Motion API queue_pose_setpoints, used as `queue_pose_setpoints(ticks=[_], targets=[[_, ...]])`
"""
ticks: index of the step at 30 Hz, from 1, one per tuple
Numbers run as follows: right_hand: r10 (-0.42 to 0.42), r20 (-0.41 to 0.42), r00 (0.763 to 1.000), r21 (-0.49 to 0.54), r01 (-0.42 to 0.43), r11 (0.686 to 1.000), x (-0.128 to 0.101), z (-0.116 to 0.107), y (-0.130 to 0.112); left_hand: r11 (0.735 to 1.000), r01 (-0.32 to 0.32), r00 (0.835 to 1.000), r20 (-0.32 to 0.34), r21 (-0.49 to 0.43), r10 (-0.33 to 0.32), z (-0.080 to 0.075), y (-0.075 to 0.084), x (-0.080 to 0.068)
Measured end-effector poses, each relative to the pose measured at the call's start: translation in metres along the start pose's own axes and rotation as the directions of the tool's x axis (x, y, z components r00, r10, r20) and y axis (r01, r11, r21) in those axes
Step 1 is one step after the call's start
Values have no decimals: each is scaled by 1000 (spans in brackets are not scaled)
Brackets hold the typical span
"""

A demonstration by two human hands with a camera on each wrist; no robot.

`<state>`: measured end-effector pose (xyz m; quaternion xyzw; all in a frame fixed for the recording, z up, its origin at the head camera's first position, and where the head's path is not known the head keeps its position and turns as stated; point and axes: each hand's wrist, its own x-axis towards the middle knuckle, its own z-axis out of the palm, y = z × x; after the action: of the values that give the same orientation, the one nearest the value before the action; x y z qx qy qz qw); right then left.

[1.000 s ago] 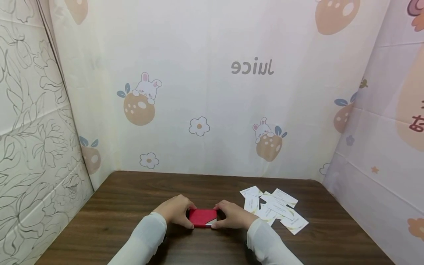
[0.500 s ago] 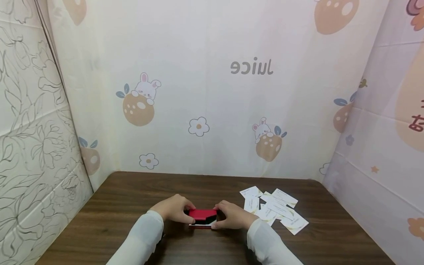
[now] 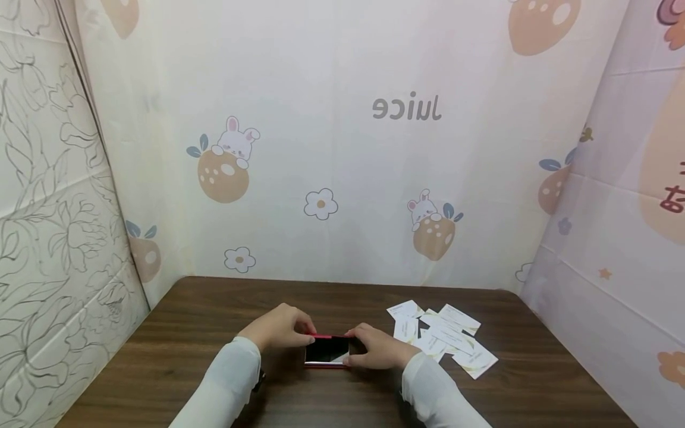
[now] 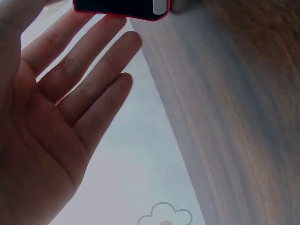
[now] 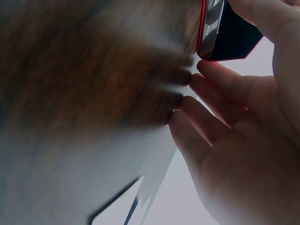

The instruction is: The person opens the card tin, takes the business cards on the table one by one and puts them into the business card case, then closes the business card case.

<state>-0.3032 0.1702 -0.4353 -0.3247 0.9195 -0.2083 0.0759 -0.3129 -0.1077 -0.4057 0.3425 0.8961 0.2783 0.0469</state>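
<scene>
L hand [image 3: 278, 329] clamped by thumb & fingertips on raised red flap [image 3: 321, 336], outer two fingers off it. R hand [image 3: 378, 348] grips case's R end. Card case [image 3: 324, 352] lower ctr of frame, dark inside showing. Overlapping business cards [image 3: 455, 340] just R of R hand. Wood tabletop [image 3: 176, 351] runs wide to L; back edge well apart, rabbit-print backdrop [image 3: 321, 148] beyond.

Red-edged case [image 4: 117, 5] partly outside both wrist views
</scene>
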Motion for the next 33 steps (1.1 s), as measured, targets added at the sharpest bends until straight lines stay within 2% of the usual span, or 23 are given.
queue_pose_setpoints(ticks=[4, 8, 13, 17, 27, 33], targets=[[16, -3, 1000, -3, -16, 1000, 0, 0, 0, 1000, -21, 997, -68, 16, 22, -2, 1, 3], [32, 1, 999, 7, -32, 999, 0, 0, 0, 998, -5, 992, -129, 61, 13, -2, 1, 8], [33, -6, 999, 16, -33, 999, 0, 1, 1, 991, 61, 983, -181, 120, -39, -1, 0, 16], [41, -6, 999, 23, -41, 999, 0, 1, 0, 986, 88, 975, -212, 138, -58, -1, -4, 22], [45, -14, 999, 27, -45, 999, -2, 1, -2, 980, 123, 974, -208, 158, -89, 0, -11, 36], [40, -21, 999, 21, -39, 999, 0, 1, -2, 980, 159, 967, -221, 121, -130, 2, -20, 44]])
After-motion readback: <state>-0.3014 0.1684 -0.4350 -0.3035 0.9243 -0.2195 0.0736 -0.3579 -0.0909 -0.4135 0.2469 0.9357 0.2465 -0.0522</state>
